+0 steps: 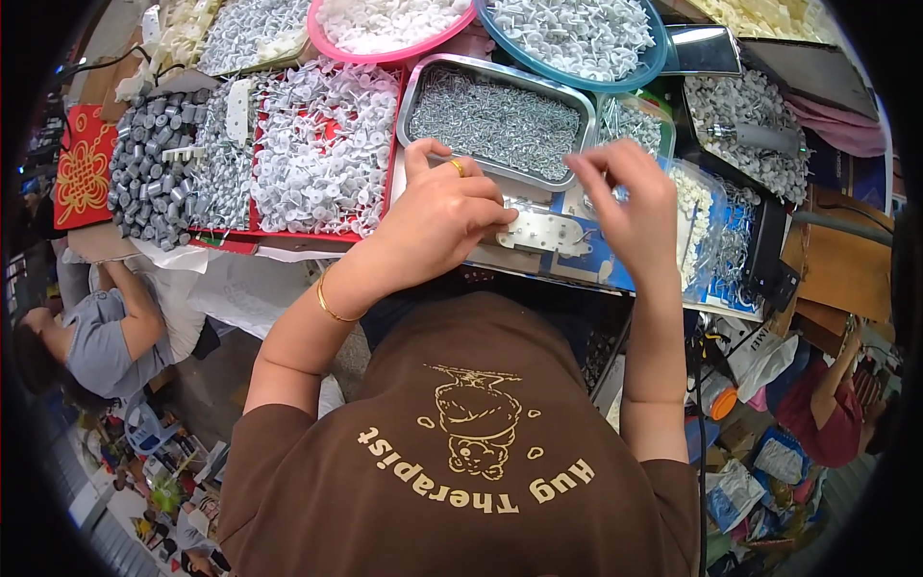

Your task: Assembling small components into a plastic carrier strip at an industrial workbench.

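A white perforated plate (546, 234) with rounded ends and small metal pins or screws on it lies at the table's near edge. My left hand (444, 213) is curled at its left end, with the thumb and a finger closed on it. Above its right end my right hand (636, 197) is raised with bent fingers, close to the corner of a metal tray (415, 108). Motion smears those fingertips, so whether they hold anything is unclear. Many tiny silvery screws (495, 120) fill the tray.
White plastic-headed pieces (322, 144) fill a red box to the left, beside grey cylinders (154, 159). Pink (389, 53) and teal basins (663, 48) of white parts stand behind. A clear container (697, 221) and a black tray (687, 135) sit right. Other people are on both sides.
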Motion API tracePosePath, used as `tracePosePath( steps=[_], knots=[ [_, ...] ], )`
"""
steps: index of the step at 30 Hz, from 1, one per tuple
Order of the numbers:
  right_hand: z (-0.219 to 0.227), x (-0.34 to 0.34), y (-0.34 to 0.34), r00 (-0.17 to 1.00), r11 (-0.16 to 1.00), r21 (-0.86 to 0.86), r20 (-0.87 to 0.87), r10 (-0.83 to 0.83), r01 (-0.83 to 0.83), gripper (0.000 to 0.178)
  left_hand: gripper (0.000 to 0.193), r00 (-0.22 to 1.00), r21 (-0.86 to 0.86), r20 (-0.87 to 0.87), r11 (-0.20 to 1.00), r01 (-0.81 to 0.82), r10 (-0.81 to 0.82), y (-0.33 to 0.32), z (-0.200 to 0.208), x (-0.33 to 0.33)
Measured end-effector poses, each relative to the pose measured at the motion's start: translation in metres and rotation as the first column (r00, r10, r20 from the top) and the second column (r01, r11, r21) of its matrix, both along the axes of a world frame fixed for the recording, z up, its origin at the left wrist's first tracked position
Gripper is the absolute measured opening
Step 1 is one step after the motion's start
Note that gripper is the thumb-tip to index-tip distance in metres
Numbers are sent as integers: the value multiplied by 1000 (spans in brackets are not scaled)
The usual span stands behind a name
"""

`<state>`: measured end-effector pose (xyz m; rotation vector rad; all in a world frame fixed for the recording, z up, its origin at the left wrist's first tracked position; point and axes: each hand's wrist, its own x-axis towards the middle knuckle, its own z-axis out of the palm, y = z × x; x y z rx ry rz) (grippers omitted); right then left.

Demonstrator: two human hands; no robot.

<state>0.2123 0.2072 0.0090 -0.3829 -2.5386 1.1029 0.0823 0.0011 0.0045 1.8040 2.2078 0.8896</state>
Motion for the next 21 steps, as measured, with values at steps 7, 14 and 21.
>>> tracePosePath(
  steps=[7,14,21],
  knots=[
    [-42,-38,17,991,911,389,53,127,-137,16,6,946,105,-223,971,-217,235,33,-33,-33],
    [-48,-32,13,997,963,259,27,69,-74,10,7,946,78,-169,960,-268,278,41,-55,-40],
    [-22,-21,9,999,999,45,-25,-24,25,5,4,942,164,-37,932,-324,334,35,-47,-38]
  ],
)
